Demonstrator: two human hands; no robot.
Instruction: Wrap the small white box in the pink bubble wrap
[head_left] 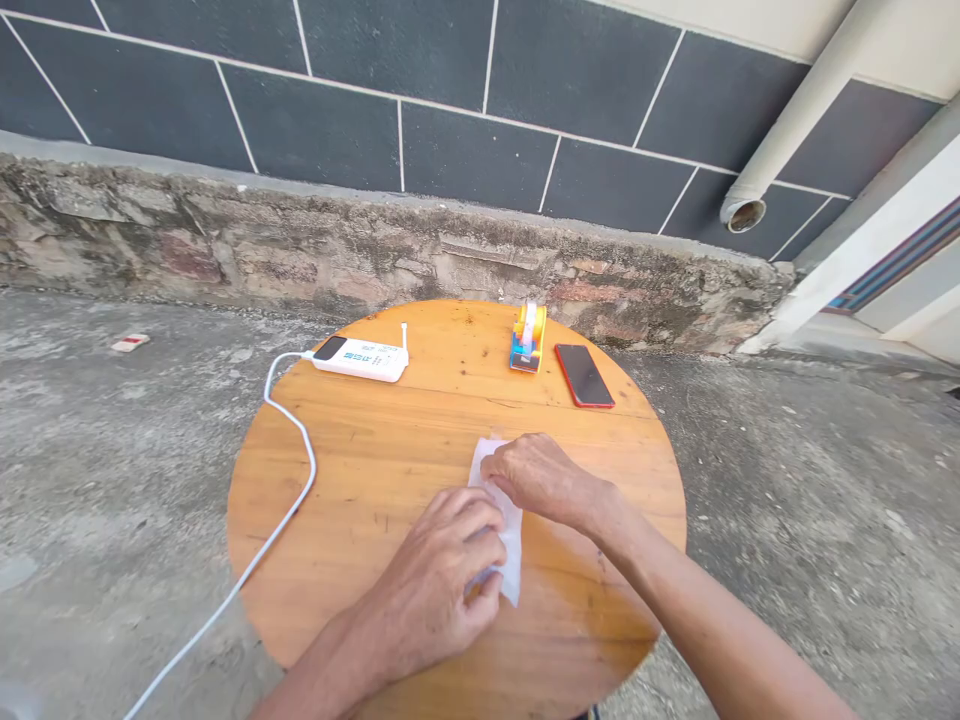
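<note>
A narrow white sheet (511, 535), thin like tissue paper or soft wrap, lies lengthwise on the round wooden table (360, 440). Over its left edge curl the fingers of my left hand (442, 570), closed on the sheet's nearer half with the thumb tucked low. My right hand (536, 475) is bent into a loose fist at the far half, thumb and fingers pressed onto the sheet. Both palms and whatever lies under the fingers are hidden.
A tape dispenser (528, 340) with a yellow hub stands at the table's far side. Right of it lies a red-edged phone (585, 376). At the far left sits a white device (361, 358) with a white cable (309, 455) running off the edge. A stone-based wall (300, 250) rises behind.
</note>
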